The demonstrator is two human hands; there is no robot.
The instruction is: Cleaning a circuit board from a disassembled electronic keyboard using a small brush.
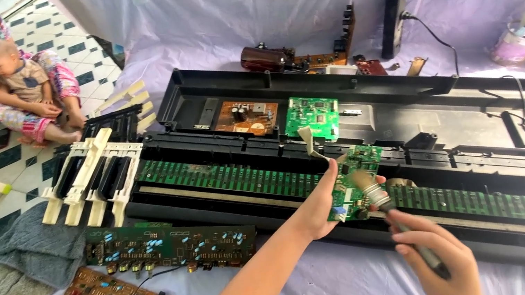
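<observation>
Over flat green board (352,179) (bristly brush (383,202))

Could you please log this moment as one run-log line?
left hand: holds green circuit board | right hand: brush on board | under: opened keyboard

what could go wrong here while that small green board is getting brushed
1. The left hand holds the small green board tilted by its edge; brush pressure from the right hand might make it slip.
2. The ribbon cable attached to it could be strained.
3. Bristles may snag small components.
</observation>
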